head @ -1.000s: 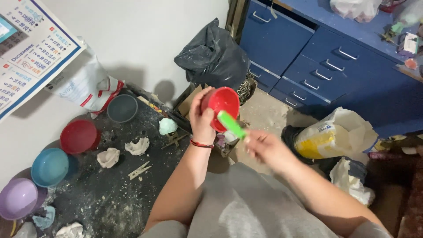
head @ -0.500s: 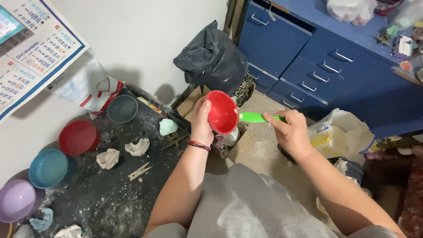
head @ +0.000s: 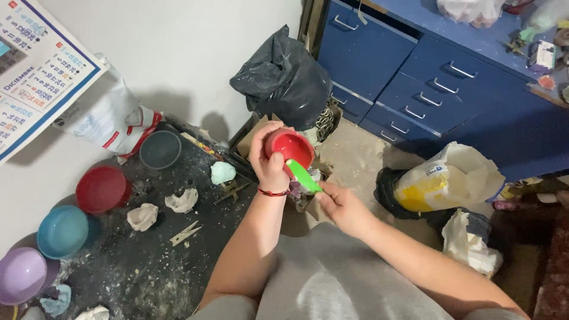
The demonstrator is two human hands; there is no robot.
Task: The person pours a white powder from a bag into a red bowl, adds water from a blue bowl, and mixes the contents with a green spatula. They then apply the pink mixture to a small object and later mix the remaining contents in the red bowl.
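Note:
My left hand (head: 268, 161) grips a small red bowl (head: 290, 146), tilted so its inside faces me, above the floor's edge by the dark board. My right hand (head: 341, 204) holds a green spatula (head: 303, 175) whose tip reaches into the bowl's lower rim. A red band circles my left wrist. Under the bowl, partly hidden by my hands, stands a small container with pale residue.
A dusty dark board (head: 148, 261) carries a grey bowl (head: 160, 149), red bowl (head: 101, 188), blue bowl (head: 62, 231), purple bowl (head: 21, 275) and several white plaster lumps (head: 181, 200). A black bin bag (head: 283, 80), blue drawers (head: 415, 89) and a yellow-white sack (head: 447, 178) stand to the right.
My right hand swung the green spatula out to the right, then brought it back into the red bowl. The bowl has tipped a little and dropped slightly.

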